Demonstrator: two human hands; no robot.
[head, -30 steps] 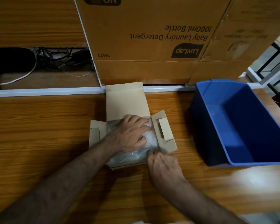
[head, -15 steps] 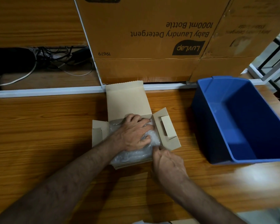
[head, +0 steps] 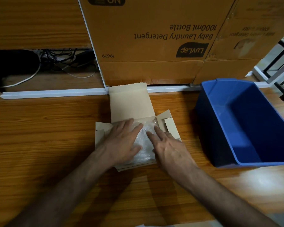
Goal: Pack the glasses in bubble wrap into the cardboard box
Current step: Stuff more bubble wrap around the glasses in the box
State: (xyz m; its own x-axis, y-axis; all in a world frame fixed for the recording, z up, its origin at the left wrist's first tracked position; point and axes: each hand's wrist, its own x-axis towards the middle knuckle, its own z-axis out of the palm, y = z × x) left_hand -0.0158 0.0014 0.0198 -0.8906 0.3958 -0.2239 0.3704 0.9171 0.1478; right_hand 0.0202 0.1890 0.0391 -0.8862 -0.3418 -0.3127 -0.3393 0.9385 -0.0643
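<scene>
A small tan cardboard box (head: 129,104) lies open on the wooden table, its lid flap folded back and side flaps spread. Inside it sits a bundle of clear bubble wrap (head: 144,145); the glasses within cannot be seen. My left hand (head: 121,141) lies flat on the left part of the bundle with straight fingers. My right hand (head: 169,148) presses on the bundle's right part, fingers extended toward the far end of the box.
An empty blue plastic bin (head: 246,122) stands just right of the box. Large printed cartons (head: 154,38) rise behind it along a white rail (head: 52,93). A recess with tangled cables (head: 56,63) is at the back left.
My right hand moved from the box's near right corner up onto the bubble wrap. My left hand flattened and shifted slightly left on the bundle.
</scene>
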